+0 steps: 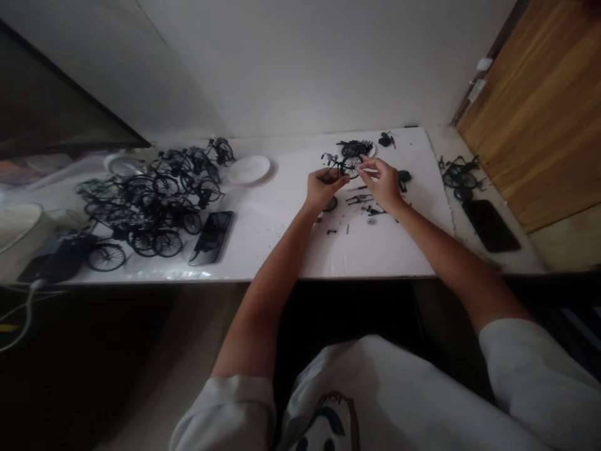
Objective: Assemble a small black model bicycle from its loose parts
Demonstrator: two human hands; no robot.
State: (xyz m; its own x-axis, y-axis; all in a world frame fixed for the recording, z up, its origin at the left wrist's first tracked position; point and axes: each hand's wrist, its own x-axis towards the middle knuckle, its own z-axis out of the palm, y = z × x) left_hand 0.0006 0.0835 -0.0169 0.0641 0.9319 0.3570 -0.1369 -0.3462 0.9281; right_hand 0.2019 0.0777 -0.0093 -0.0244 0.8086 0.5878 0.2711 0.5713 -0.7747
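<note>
Between my hands, above the white board (263,250), is a small black model bicycle (335,168) with silver handlebars. My left hand (323,191) is closed on its frame at the left. At the right, my right hand (382,181) pinches the edge of its spoked wheel (351,166); whether that wheel is fixed to the frame I cannot tell. Loose dark parts lie under and around my hands, among them a thin frame piece (360,198), a small round grey part (372,222) and a short black piece (332,232). Another wheel (330,204) shows partly behind my left wrist.
Many model bicycles (154,194) are heaped at the left, near a white plate (248,170) and a phone (212,238). Dark wheels (355,148) are piled at the back. On the right are another model bicycle (460,170), a black phone (491,225) and a wooden panel (539,113).
</note>
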